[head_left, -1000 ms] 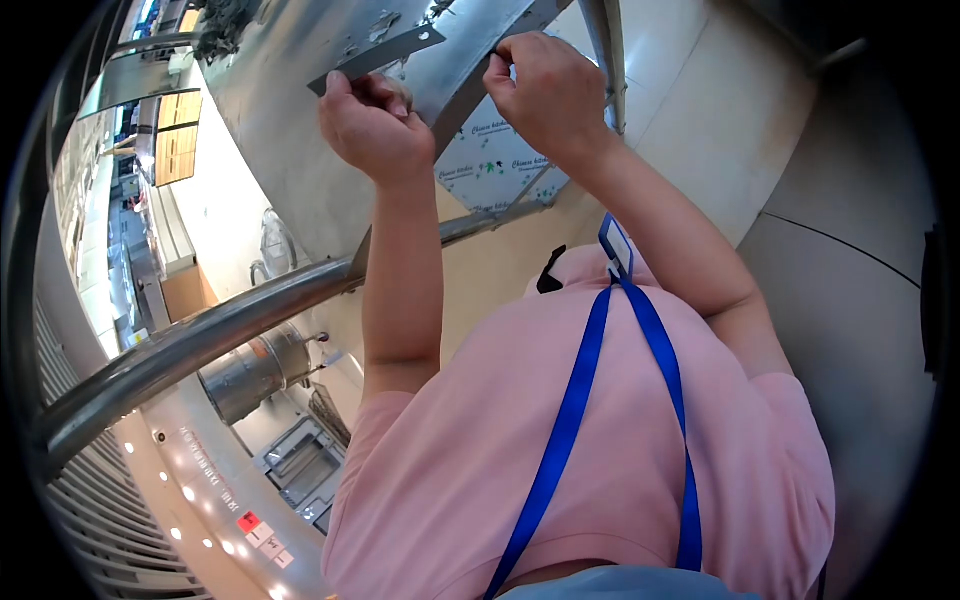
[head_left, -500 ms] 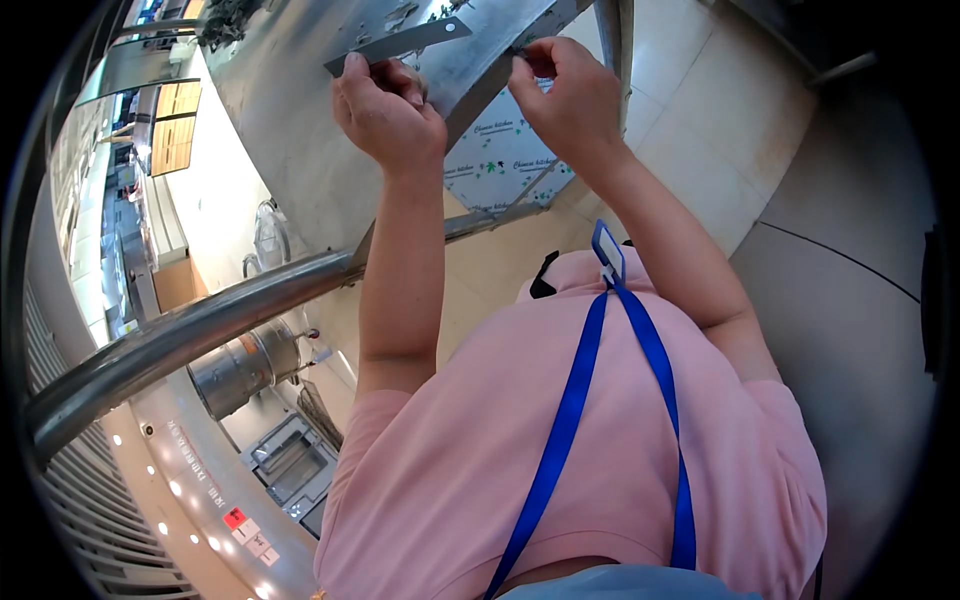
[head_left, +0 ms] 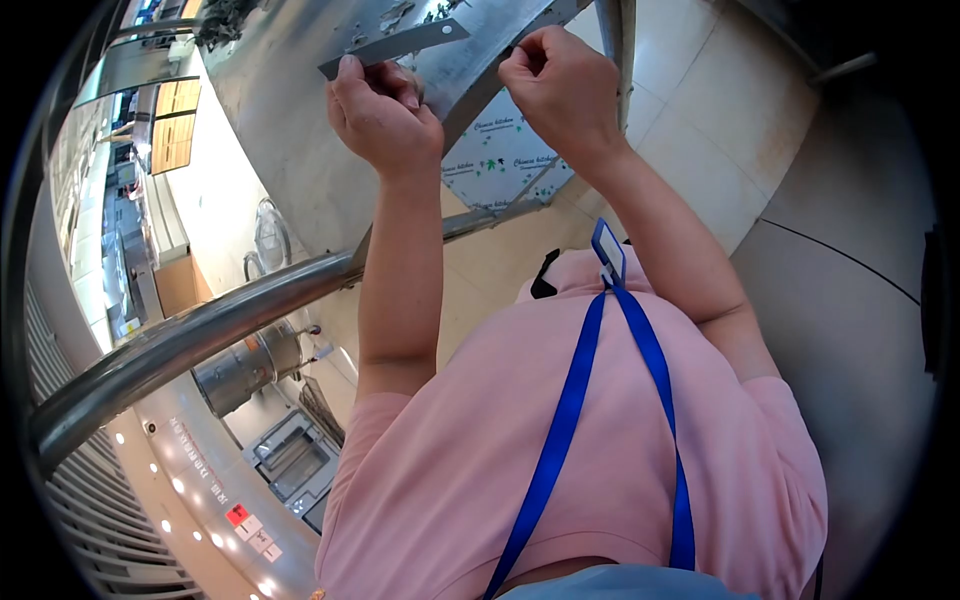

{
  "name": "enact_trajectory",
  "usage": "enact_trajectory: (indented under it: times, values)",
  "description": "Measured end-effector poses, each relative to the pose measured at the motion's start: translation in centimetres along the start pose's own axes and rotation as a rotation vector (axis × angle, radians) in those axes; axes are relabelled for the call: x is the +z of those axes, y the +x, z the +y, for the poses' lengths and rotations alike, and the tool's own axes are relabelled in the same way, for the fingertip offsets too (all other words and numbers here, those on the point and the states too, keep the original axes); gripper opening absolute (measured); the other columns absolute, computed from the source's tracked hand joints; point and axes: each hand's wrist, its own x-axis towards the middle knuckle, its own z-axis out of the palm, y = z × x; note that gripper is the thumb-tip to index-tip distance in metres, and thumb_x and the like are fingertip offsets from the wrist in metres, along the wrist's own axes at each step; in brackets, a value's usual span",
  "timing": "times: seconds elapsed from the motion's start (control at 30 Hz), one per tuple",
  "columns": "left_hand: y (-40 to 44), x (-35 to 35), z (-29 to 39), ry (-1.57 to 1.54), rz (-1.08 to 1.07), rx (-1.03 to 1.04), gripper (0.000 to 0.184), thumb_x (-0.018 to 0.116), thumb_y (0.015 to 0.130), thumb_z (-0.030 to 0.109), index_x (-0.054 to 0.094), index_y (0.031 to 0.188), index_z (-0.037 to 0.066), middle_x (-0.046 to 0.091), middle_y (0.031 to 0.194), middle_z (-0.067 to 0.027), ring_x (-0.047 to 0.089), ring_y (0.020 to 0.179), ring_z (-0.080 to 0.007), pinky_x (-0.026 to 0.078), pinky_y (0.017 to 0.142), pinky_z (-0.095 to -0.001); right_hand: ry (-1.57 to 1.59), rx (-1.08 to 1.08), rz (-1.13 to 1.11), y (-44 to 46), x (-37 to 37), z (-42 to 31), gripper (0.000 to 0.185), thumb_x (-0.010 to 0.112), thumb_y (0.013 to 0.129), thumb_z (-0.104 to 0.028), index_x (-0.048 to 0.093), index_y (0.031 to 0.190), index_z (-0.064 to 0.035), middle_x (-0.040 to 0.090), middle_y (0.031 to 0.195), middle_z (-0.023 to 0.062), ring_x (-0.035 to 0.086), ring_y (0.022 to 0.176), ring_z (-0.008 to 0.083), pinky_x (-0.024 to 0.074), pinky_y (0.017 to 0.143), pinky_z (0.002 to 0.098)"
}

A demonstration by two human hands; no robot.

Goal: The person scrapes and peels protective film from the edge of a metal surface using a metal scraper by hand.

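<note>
A flat grey metal strip (head_left: 405, 46) with a round hole near its right end is pinched in my left hand (head_left: 385, 115), over a metal table (head_left: 290, 130). The thumb of that hand presses on the strip's left part. At the table's edge, to the right, my right hand (head_left: 565, 95) has its thumb and fingers curled together; something dark and tiny shows at the fingertips, too small to name. Dark scraps (head_left: 225, 22) lie on the table's far left corner, and more bits lie behind the strip.
A thick metal rail (head_left: 190, 345) runs across the left side. Below the table shows a patterned sheet (head_left: 500, 155) with printed words and green leaves. A metal cylinder (head_left: 250, 370) stands at the lower left. A blue lanyard (head_left: 555, 440) hangs over the pink shirt.
Against a second ago, both hands and the strip appear slightly farther right in view. Since the middle frame, my right hand has shifted slightly left and up along the table's edge.
</note>
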Motion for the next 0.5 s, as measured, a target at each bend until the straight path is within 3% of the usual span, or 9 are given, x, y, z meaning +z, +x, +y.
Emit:
enact_trajectory:
  times: [0.07,0.17,0.37,0.47,0.5]
  values:
    - [-0.1,0.0,0.1,-0.008,-0.004,-0.009,0.022,0.039,0.081,0.019,0.042,0.064,0.006,0.040,0.051,-0.0027,0.030,0.036,-0.0099,0.024,0.037,-0.0228,0.059,0.014,0.087,-0.1,-0.3,0.8,0.010,0.056,0.067,-0.015,0.054,0.064,-0.0051,0.053,0.054,0.0079,0.053,0.049,0.0240,0.0436,0.047,0.0311]
    - [0.0,0.0,0.0,0.006,0.011,-0.014,0.021,0.039,0.081,0.020,0.042,0.065,0.006,0.040,0.051,-0.0027,0.029,0.036,-0.0099,0.024,0.037,-0.0229,0.191,0.182,-0.030,0.2,-1.9,2.3,0.015,0.055,0.073,-0.015,0.058,0.076,-0.0012,0.059,0.062,0.0056,0.056,0.055,0.0128,0.0443,0.054,0.0238]
    - [-0.1,0.0,0.1,-0.035,0.009,-0.048,0.022,0.038,0.081,0.021,0.041,0.065,0.007,0.039,0.051,-0.0019,0.029,0.038,-0.0096,0.025,0.039,-0.0223,0.283,0.242,-0.086,1.5,-2.8,0.8,0.019,0.052,0.077,-0.019,0.058,0.078,-0.0010,0.058,0.067,0.0045,0.053,0.062,0.0097,0.0425,0.060,0.0219]
    - [0.0,-0.8,0.0,-0.144,-0.013,-0.097,0.021,0.038,0.081,0.022,0.040,0.065,0.008,0.039,0.052,-0.0013,0.029,0.038,-0.0094,0.025,0.039,-0.0219,0.210,-0.107,-0.039,5.5,-3.0,-1.7,0.022,0.051,0.072,-0.022,0.056,0.071,-0.0010,0.056,0.067,0.0173,0.053,0.057,0.0310,0.0409,0.054,0.0374]
    - [0.4,-1.1,-0.2,-0.182,-0.016,-0.115,0.021,0.038,0.081,0.022,0.040,0.065,0.009,0.038,0.052,-0.0011,0.029,0.038,-0.0093,0.025,0.039,-0.0218,0.132,-0.184,-0.140,6.8,-2.4,-1.9,0.020,0.051,0.070,-0.020,0.057,0.070,-0.0012,0.056,0.068,0.0180,0.053,0.060,0.0315,0.0415,0.056,0.0377]
